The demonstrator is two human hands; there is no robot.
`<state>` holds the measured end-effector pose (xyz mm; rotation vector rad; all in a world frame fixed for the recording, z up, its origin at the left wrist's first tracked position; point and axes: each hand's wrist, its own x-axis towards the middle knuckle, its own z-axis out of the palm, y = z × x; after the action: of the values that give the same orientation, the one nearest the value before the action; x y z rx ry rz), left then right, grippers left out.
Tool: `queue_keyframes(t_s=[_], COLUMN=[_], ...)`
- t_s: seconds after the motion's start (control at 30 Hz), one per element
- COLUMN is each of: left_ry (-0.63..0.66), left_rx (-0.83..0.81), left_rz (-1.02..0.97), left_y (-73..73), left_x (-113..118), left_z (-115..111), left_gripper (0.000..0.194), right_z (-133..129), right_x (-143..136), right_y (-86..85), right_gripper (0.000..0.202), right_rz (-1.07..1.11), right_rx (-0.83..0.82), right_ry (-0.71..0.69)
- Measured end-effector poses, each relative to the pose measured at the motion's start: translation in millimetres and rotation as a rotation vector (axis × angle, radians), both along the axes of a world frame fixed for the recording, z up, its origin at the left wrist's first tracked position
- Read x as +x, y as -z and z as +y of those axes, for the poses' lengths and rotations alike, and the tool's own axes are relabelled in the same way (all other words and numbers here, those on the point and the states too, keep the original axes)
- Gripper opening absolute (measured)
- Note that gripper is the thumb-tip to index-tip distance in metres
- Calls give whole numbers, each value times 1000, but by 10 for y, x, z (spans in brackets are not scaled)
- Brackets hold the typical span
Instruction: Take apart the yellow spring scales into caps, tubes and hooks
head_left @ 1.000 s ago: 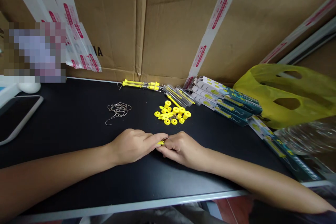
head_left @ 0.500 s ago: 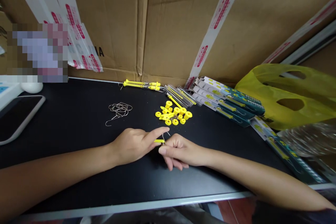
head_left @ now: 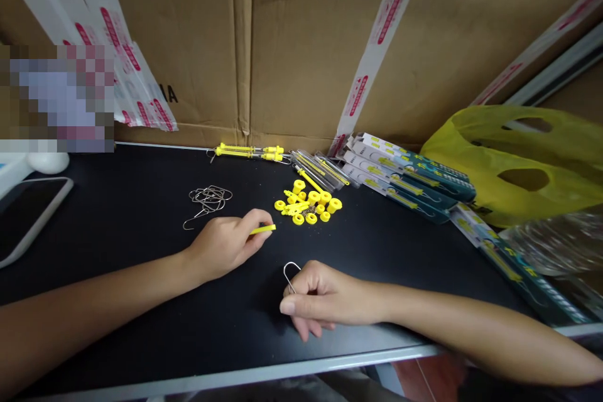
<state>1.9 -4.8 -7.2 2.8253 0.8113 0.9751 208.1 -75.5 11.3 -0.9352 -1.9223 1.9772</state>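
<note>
Between the thumb and fingers of my left hand [head_left: 229,244] is a thin yellow plastic strip [head_left: 264,229], its end pointing right. My right hand [head_left: 316,296] pinches a bent metal wire hook [head_left: 291,267], whose curved end rises above the fingers; the rest of it is hidden in the hand. The hands are apart, the right one nearer the table's front edge. Beyond them lies a pile of small yellow plastic parts [head_left: 311,198], rings and caps among them, with a dark spring [head_left: 309,210] in it. Several loose wire hooks [head_left: 210,200] lie tangled behind my left hand.
Yellow rods with hooks [head_left: 249,151] and clear tubes [head_left: 320,169] lie at the back. Printed boxes [head_left: 405,169] and a yellow plastic bag [head_left: 490,151] are on the right. A phone [head_left: 35,217] rests at the left. Cardboard [head_left: 301,44] stands behind the black table [head_left: 155,195].
My hands have separated. The left has moved back and left with the yellow strip, and the right has come toward the front edge with the wire hook. The view has shifted slightly.
</note>
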Motion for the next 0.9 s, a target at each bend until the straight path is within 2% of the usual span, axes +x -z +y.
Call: queue_keyframes(t_s=[0.13, 0.23, 0.3, 0.5, 0.73, 0.9], left_ry=[134, 235, 266, 375, 425, 427], left_rx=[101, 134, 155, 294, 296, 265], left_rz=[77, 132, 162, 225, 221, 230], left_y=[3, -3, -7, -17, -23, -20], left_x=[-2, -4, -1, -16, -23, -16], left_z=[-18, -9, -10, -39, -32, -30], left_gripper=[21, 20, 21, 23, 17, 13], right_z=[154, 298, 369, 508, 1009, 1218], right_x=[59, 110, 124, -62, -675, -959], right_y=[46, 73, 86, 50, -73, -23], right_gripper=[42, 44, 46, 48, 50, 55], right_rz=[-4, -28, -71, -243, -400, -417], right_rx=[110, 256, 372, 611, 923, 940], right_ry=[196, 398, 457, 314, 161, 173])
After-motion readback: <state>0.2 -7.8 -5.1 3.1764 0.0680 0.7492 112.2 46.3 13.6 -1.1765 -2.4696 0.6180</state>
